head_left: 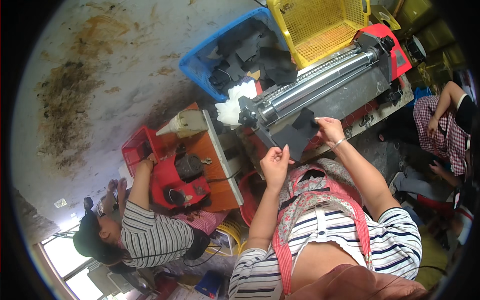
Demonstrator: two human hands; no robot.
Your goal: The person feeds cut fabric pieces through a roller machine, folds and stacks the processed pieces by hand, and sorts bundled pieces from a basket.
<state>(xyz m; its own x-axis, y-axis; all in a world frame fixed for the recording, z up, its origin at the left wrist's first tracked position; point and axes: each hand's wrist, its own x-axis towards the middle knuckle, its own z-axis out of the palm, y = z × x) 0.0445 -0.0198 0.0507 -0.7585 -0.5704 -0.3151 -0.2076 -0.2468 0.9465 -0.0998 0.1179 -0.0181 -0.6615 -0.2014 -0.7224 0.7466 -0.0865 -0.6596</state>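
Note:
In front of the roller machine [320, 82], dark flat cut pieces [295, 139], like leather or thin foam, hang between my hands. My right hand [331, 132] pinches the right edge of a piece between thumb and fingers. Lower and to the left, my left hand [275, 167] has its fingers curled at the near left edge, closed on the dark piece. Both hands are just short of the machine's front plate. Shiny metal rollers run across the machine, with a red cover at its right end. Whether the pieces are joined or overlapping, I cannot tell.
Behind the machine are a blue basket [187, 65] of dark pieces and a yellow basket [325, 35]. White crumpled material [235, 102] lies by its left end. A person in stripes [155, 232] works at a red machine [172, 175] on the left; others sit at right.

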